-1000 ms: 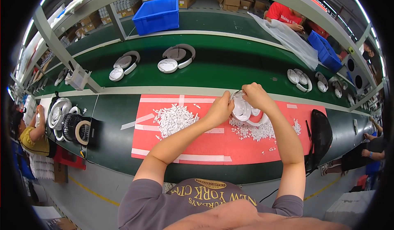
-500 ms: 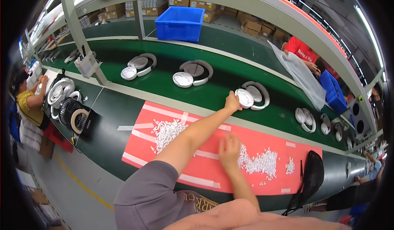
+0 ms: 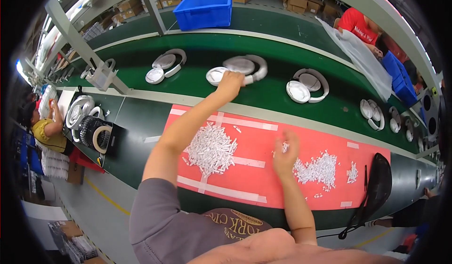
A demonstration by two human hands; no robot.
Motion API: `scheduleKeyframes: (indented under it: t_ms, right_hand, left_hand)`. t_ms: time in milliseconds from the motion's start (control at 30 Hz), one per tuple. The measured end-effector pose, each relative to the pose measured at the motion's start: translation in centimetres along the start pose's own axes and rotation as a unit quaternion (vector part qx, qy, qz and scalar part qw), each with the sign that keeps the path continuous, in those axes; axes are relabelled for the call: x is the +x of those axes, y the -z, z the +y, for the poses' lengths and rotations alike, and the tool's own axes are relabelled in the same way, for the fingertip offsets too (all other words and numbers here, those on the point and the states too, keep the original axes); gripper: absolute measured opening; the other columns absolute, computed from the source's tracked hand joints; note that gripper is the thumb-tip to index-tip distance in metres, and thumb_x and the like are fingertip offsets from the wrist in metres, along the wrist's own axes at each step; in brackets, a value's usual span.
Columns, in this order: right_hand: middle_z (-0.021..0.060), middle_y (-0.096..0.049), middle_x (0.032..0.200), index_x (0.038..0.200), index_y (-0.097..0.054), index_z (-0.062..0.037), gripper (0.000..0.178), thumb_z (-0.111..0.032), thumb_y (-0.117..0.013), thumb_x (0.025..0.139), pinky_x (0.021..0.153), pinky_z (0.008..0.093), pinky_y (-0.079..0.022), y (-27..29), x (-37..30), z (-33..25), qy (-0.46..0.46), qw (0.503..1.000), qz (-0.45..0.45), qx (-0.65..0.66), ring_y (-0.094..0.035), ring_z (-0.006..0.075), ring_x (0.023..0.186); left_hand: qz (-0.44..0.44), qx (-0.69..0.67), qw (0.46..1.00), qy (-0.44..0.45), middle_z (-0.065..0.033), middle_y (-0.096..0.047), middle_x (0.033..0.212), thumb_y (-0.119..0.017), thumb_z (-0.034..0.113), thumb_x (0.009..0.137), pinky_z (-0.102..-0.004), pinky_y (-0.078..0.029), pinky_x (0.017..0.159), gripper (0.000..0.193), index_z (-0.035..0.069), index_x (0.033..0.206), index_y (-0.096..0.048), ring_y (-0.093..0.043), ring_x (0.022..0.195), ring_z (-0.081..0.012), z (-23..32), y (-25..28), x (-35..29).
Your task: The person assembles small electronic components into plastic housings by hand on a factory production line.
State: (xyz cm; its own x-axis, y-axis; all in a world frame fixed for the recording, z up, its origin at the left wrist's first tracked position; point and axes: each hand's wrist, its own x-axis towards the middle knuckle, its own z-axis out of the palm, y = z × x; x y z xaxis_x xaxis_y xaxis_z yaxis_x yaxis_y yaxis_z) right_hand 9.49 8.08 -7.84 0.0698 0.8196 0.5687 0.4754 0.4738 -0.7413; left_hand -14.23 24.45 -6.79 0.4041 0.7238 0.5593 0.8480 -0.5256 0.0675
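Note:
On the green conveyor belt, my left hand is closed on the near ear cup of a pair of white and grey headphones, whose headband looks smeared by motion. My right hand is curled over the red mat, with a few small white pieces showing between thumb and fingers. Left of it lies a heap of slim white sticks. To its right spreads a pile of tiny white pieces, with a smaller cluster beyond.
More headphones lie along the belt, to the left and right. A black pouch rests at the mat's right end. A small black fan stands at left, a blue bin behind the belt. Co-workers sit at left and far right.
My left hand has left one pair of headphones and moved left to another pair. My right hand has shifted slightly over the mat. The view has turned a little.

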Motion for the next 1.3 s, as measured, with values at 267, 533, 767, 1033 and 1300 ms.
scheduleKeyframes:
  t_ms: [267, 533, 767, 1033, 1300]
  right_hand:
    - [0.0156, -0.044, 0.115, 0.128, -0.023, -0.0022, 0.051, -0.012, -0.049, 0.085, 0.079, 0.0428, -0.050, 6.4, -0.7, -2.5, -0.403, 0.792, -0.089, 0.451, -0.051, 0.0262, 0.101]
    - [0.0152, -0.046, 0.106, 0.128, -0.023, -0.0022, 0.052, 0.005, -0.044, 0.081, 0.074, 0.0413, -0.053, 7.7, -10.6, -6.4, -0.394, 0.817, 0.077, 0.414, -0.051, 0.0236, 0.098]
    - [0.0137, -0.038, 0.120, 0.123, -0.034, -0.0007, 0.047, 0.002, -0.050, 0.079, 0.096, 0.0340, -0.029, 9.3, -12.9, -7.1, -0.252, 0.942, 0.083, 0.205, -0.038, 0.0249, 0.114]
    - [0.0155, -0.054, 0.092, 0.098, -0.052, 0.0012, 0.022, -0.004, -0.055, 0.077, 0.071, 0.0331, -0.042, 9.8, -7.1, -9.0, -0.034, 0.997, -0.061, -0.020, -0.053, 0.0272, 0.082]
    - [0.0165, -0.057, 0.081, 0.084, -0.057, 0.0020, 0.011, -0.002, -0.050, 0.077, 0.066, 0.0372, -0.044, 8.3, -0.9, -3.8, -0.025, 0.992, -0.030, -0.120, -0.056, 0.0319, 0.075]
  left_hand:
    - [-0.010, -0.162, 0.918, -0.363, -0.0138, -0.056, 0.088, -0.057, 0.008, 0.068, -0.0397, -0.045, 0.076, 0.019, 0.004, 0.087, -0.056, -0.055, 0.084, -0.0262, 10.6, 10.2, -7.8]
    - [-0.182, -0.204, 0.962, -0.027, -0.0131, -0.056, 0.090, -0.066, 0.011, 0.066, -0.0356, -0.043, 0.074, 0.021, -0.001, 0.081, -0.057, -0.052, 0.087, -0.0286, 7.7, 8.6, -9.9]
    - [-0.213, -0.256, 0.942, 0.047, -0.0137, -0.056, 0.082, -0.060, 0.011, 0.075, -0.0348, -0.043, 0.069, 0.014, -0.002, 0.078, -0.057, -0.054, 0.079, -0.0280, 11.0, 8.0, -8.5]
    - [-0.164, -0.412, 0.896, 0.029, -0.0101, -0.060, 0.076, -0.060, 0.008, 0.076, -0.0291, -0.044, 0.057, 0.010, -0.001, 0.082, -0.060, -0.056, 0.066, -0.0180, 21.0, 13.0, -8.1]
    - [-0.033, -0.274, 0.959, 0.066, -0.0128, -0.054, 0.075, -0.059, 0.005, 0.071, -0.0369, -0.042, 0.064, 0.006, -0.001, 0.071, -0.057, -0.053, 0.071, -0.0293, 21.4, 7.0, -5.9]
